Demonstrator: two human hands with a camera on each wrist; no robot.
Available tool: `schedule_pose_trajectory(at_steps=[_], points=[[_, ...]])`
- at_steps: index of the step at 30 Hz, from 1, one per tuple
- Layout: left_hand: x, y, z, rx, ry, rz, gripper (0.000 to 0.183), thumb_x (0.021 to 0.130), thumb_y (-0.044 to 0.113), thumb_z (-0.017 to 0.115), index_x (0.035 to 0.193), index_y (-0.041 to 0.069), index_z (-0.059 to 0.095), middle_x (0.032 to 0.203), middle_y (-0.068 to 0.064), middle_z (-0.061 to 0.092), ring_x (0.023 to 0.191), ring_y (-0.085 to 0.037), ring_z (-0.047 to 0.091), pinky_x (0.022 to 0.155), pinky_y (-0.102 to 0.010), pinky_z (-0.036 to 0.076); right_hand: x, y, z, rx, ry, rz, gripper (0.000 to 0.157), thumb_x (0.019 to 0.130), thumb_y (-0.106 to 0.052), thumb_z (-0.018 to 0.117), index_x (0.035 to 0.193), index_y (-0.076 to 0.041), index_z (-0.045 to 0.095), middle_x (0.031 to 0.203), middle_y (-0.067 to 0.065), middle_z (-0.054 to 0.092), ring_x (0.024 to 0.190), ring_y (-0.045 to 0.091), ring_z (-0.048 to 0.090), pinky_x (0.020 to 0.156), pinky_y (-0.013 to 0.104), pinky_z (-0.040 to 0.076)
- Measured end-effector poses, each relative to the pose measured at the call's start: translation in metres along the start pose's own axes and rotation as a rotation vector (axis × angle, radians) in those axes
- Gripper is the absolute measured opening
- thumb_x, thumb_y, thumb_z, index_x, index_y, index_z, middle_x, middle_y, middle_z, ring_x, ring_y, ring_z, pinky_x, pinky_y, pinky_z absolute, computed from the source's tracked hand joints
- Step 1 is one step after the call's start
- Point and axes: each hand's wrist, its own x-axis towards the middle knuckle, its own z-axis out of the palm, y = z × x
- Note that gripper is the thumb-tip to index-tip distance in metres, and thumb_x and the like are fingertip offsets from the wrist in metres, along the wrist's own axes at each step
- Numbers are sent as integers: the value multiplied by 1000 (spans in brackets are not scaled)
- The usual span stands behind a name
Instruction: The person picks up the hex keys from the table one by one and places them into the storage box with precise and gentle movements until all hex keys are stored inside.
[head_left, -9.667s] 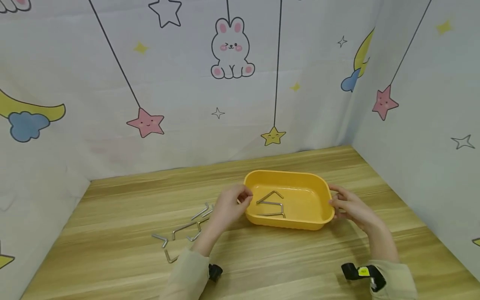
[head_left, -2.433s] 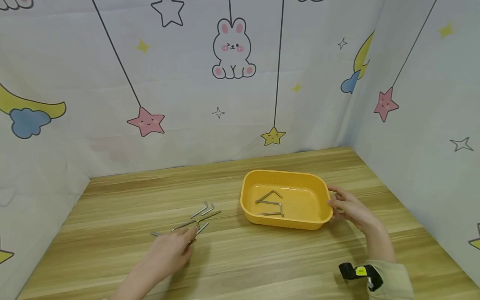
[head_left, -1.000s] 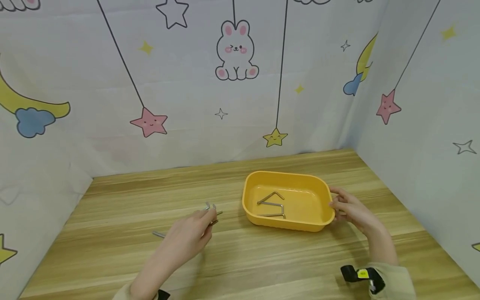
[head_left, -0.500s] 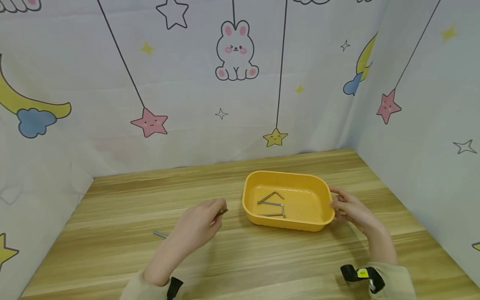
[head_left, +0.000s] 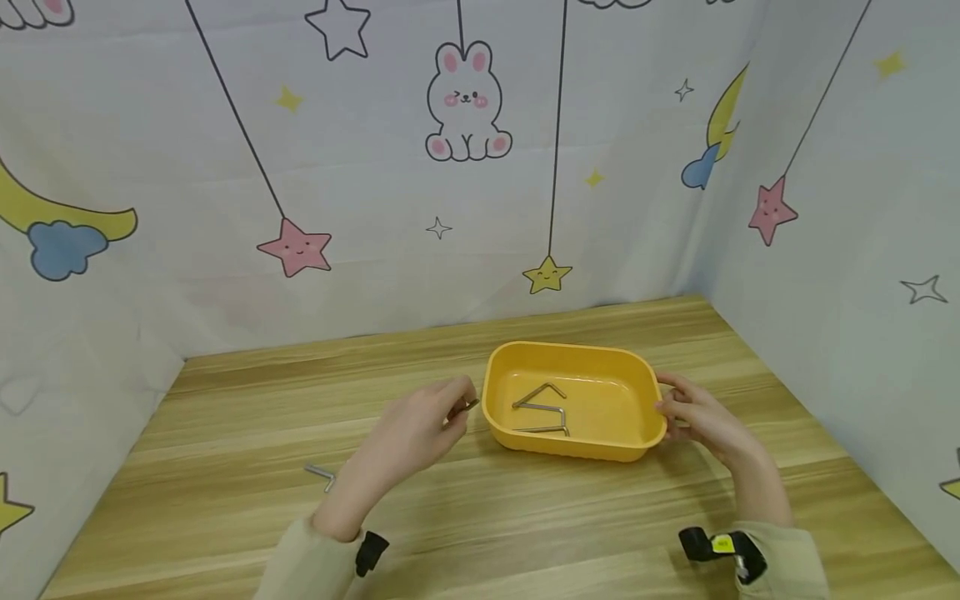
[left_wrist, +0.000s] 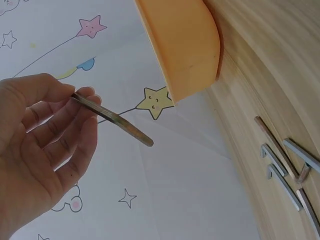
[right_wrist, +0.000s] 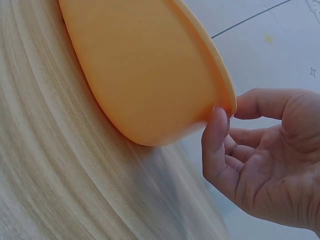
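My left hand is just left of the yellow plastic bin, raised above the table. Between its thumb and fingers it pinches a hex key, a dark, bronze-toned metal rod whose far end shows in the left wrist view. At the bin's right end my right hand pinches the rim between thumb and finger, as the right wrist view shows. Inside the bin, toward its left side, lie several bent hex keys.
Several loose hex keys, silver and bronze, lie on the wooden table; the left forearm hides most of them in the head view, where one silver key shows. A patterned cloth wall stands behind the table and at both sides.
My left hand reached down among the loose keys, picked up a hex key and moved right and up to near the bin. The right hand keeps hold of the rim.
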Motion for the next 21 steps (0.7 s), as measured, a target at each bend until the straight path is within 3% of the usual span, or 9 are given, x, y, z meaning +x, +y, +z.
schedule_pose_trajectory(at_steps=[12,21], points=[[19,4,5,-127,-59,-14,14,87,6,62,97,16,61,83,5,67,72,-4,59,61,-17,46,0,-1,0,-7,3,1,67,96,-12,50,151,2,13,87,4,46,68,9,51,71,35,56],[32,5,13,-211,-91,-31,13,89,9,61,100,16,61,86,4,69,74,-4,59,62,-18,46,1,1,0,-5,2,5,67,96,-12,50,151,3,13,87,3,47,69,8,51,70,34,56]])
